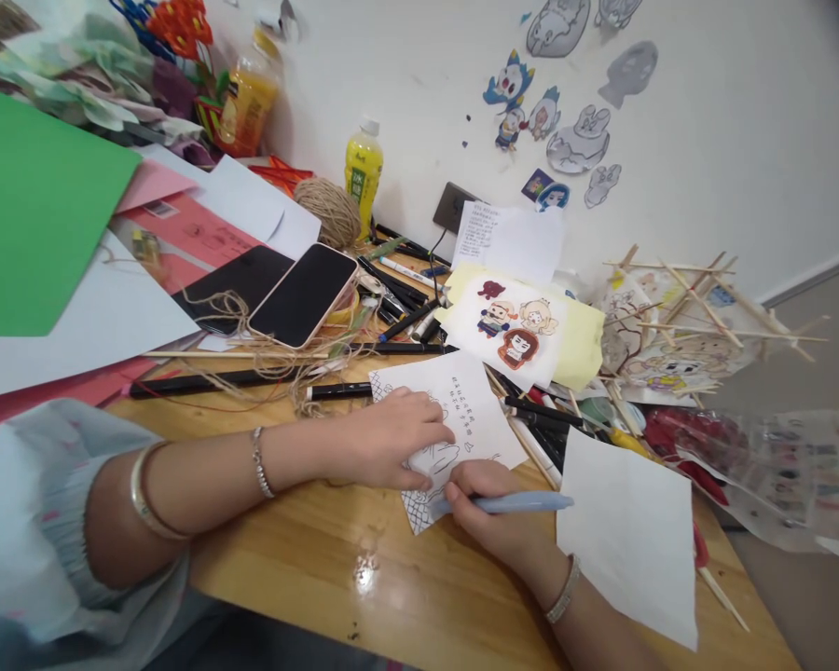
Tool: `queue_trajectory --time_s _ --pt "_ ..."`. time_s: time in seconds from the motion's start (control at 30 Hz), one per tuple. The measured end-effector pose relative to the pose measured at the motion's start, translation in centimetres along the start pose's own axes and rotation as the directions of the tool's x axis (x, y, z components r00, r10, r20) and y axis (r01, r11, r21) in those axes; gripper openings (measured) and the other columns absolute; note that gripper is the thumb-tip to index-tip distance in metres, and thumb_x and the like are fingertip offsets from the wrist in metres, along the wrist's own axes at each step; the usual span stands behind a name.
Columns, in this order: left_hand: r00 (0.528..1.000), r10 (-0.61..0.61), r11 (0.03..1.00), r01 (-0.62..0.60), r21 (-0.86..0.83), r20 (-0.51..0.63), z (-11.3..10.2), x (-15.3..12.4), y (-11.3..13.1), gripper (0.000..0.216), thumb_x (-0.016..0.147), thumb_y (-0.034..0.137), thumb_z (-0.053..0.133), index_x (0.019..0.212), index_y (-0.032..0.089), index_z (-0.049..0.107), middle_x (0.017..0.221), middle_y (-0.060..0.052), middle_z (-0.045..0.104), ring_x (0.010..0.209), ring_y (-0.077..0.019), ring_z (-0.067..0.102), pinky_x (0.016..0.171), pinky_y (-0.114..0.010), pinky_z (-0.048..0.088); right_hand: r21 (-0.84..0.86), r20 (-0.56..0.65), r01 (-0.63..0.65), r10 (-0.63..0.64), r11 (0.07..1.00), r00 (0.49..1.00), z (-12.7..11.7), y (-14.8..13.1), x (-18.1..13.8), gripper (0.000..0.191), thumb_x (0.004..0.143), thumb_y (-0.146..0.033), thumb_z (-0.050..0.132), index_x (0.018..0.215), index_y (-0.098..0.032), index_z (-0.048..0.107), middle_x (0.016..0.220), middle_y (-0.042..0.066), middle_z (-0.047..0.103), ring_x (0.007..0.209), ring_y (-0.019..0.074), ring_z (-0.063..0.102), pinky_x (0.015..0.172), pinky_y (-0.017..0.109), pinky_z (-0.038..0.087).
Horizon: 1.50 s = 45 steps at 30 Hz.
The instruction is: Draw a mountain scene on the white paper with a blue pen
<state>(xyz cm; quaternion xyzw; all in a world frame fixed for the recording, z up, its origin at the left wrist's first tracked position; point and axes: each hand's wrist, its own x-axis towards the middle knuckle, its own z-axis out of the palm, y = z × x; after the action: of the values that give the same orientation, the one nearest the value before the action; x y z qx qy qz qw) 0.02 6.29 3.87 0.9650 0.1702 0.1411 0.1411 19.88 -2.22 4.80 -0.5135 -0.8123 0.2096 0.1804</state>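
A white sheet with line drawings and handwriting [486,410] lies on the wooden table under both hands. My left hand [391,438] rests on its left part, fingers spread across the paper. In my right hand [486,508] is a light blue pen [524,502], held in a writing grip with its back end pointing right. The pen's tip is at the lower edge of the sheet, close to a crosshatched corner; my fingers partly cover it. Some of the drawing is hidden beneath the left hand.
Beyond the sheet lie a phone [304,296], several black markers [216,382] and a coloured drawing [514,326]. A blank white paper [629,531] is at the right, below a stick-framed paper lantern [678,326]. A yellow-green bottle [364,172] and a twine ball [328,212] stand near the wall.
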Motion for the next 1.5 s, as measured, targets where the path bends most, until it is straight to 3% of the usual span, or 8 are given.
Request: queue_trajectory --time_s 1.07,1.5 --pt "1.0 0.018 0.999 -0.018 0.039 -0.003 -0.03 0.04 0.06 0.041 0.08 0.038 0.078 0.113 0.018 0.064 0.105 -0.008 0.063 0.1 -0.0289 0.056 0.087 -0.04 0.038 0.0 -0.06 -0.072 0.071 0.997 0.996 0.28 0.14 -0.23 0.036 0.085 -0.019 0.05 0.056 -0.024 0.03 0.055 -0.003 0.05 0.054 0.0148 0.051 0.053 0.026 0.041" --pt "1.0 0.012 0.998 -0.013 0.055 0.004 -0.02 0.05 0.09 0.04 0.081 0.041 0.077 0.112 0.019 0.065 0.105 -0.009 0.063 0.099 -0.0289 0.056 0.084 -0.039 0.036 -0.023 0.0 -0.01 0.01 1.0 1.0 0.34 -0.1 -0.61 0.034 0.084 -0.017 0.047 0.057 -0.023 0.028 0.056 -0.002 0.051 0.055 0.0145 0.052 0.054 0.025 0.04"
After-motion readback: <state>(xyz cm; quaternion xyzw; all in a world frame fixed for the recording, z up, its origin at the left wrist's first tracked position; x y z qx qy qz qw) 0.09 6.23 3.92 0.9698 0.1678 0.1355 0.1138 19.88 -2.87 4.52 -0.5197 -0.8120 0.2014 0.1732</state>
